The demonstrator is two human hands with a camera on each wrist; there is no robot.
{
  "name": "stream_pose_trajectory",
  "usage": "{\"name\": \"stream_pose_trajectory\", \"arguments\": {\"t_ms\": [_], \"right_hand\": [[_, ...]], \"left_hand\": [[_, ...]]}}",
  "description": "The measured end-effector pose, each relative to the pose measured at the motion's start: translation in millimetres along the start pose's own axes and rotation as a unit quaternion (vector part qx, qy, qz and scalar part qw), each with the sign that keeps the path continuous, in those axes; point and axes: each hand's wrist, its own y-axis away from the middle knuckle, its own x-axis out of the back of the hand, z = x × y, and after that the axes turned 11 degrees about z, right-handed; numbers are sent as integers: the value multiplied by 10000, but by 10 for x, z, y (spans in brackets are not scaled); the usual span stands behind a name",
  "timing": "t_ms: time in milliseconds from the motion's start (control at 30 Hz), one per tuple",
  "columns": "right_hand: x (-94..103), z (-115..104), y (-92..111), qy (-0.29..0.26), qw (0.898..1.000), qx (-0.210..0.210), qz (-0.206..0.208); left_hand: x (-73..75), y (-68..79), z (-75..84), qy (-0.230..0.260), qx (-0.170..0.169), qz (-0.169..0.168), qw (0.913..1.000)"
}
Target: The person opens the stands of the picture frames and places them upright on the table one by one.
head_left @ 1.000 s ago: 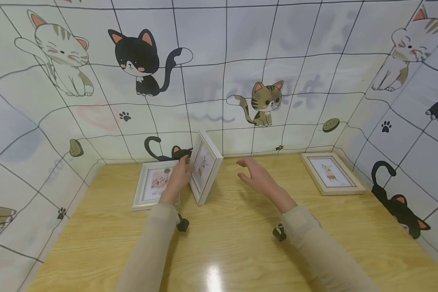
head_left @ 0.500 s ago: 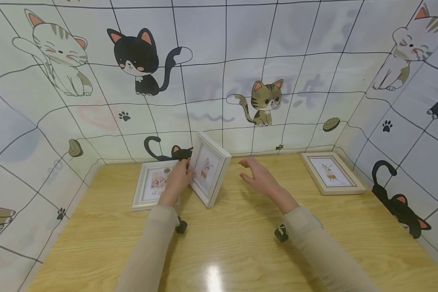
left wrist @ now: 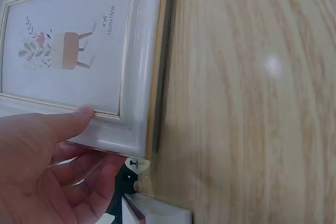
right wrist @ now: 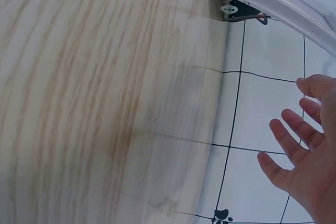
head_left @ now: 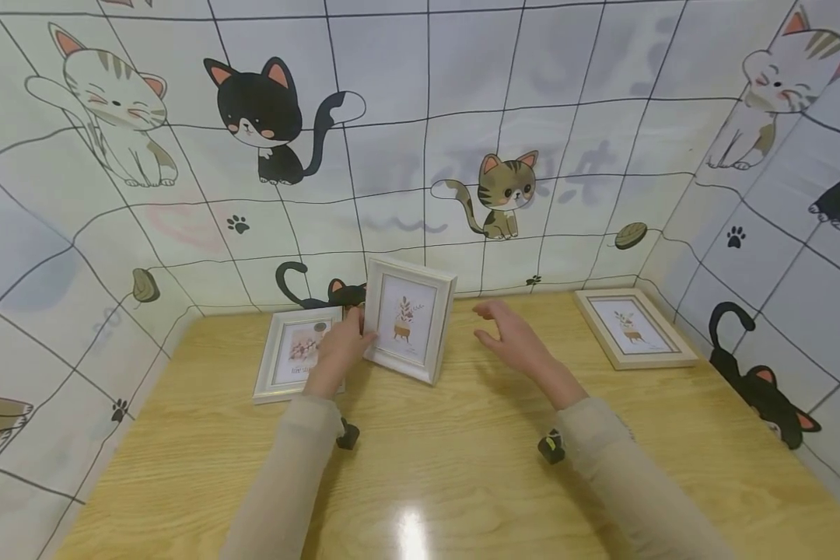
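A white picture frame [head_left: 409, 365] with thin gold trim and a plant-pot print stands nearly upright near the table's back. My left hand [head_left: 339, 346] pinches its left edge, thumb on the front and fingers behind, as the left wrist view shows of the same picture frame [left wrist: 139, 77]. To the right of it my right hand [head_left: 514, 342] hovers, apart from the frame, fingers spread and loosely bent; in the right wrist view nothing touches that hand [right wrist: 310, 145]. Another white picture frame [head_left: 274, 365] lies flat beside and partly behind my left hand.
A pale wooden picture frame [head_left: 619, 360] lies flat at the table's back right. The wood-grain table [head_left: 462, 482] backs onto a wall covering [head_left: 392, 101] printed with cats and grid lines, which also rises on both sides.
The held picture frame has swung round from nearly edge-on to facing me, its right side coming forward and to the right. My right hand has shifted slightly right.
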Motion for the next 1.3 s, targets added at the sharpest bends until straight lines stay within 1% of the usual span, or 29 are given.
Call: {"name": "stream_pose_trajectory", "arguments": {"t_ms": [167,333,400,533,667,867,1100,1300], "right_hand": [[1,34,-1,12,10000,-48,-20],[-5,48,-4,-15,10000,-21,-29],[-7,51,-2,-9,10000,-19,-43],[-23,67,9,-6,10000,-48,-38],[-39,98,27,-16,9999,-106,-65],[-23,149,48,54,9997,-226,-118],[37,288,64,204,9990,-346,-200],[202,492,95,499,9966,-577,-316]], "left_hand": [[9,41,11,-20,9,29,10000],[-19,87,30,-46,-38,20,10000],[-26,100,44,-142,-73,33,9999],[-33,107,74,-224,-147,30,9996],[-60,111,100,-221,-133,-10,9997],[-126,124,166,-205,-75,184,9996],[-193,176,243,-197,68,263,9994],[-212,203,299,-130,186,294,9993]]}}
